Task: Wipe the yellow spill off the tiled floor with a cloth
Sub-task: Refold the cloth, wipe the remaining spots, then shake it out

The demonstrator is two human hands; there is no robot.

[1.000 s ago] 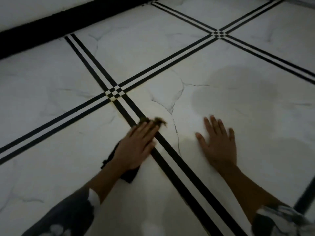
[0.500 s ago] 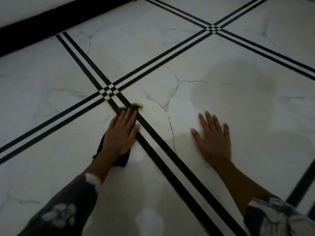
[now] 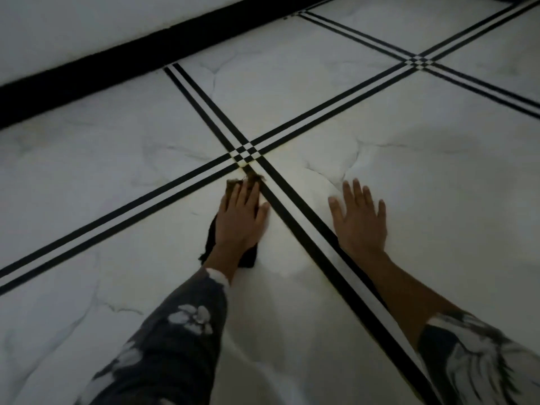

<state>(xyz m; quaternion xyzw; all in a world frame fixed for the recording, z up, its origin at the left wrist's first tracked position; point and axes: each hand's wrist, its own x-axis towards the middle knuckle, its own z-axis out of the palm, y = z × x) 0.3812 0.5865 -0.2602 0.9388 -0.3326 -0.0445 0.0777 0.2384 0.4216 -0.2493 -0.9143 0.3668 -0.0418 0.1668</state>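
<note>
So, left hand (image 3: 241, 222) presses cloth (image 3: 211, 238) beside stripe crossing (image 3: 245, 153).

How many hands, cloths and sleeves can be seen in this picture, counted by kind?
Hands: 2 (left hand, right hand)
Cloths: 1 (dark cloth under the left hand)
Sleeves: 2 (left sleeve, right sleeve)
Total: 5

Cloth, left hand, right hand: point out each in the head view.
cloth (image 3: 209, 241), head view, dark edge showing left of the hand
left hand (image 3: 241, 220), head view, back of the hand
right hand (image 3: 361, 223), head view, back of the hand
</note>
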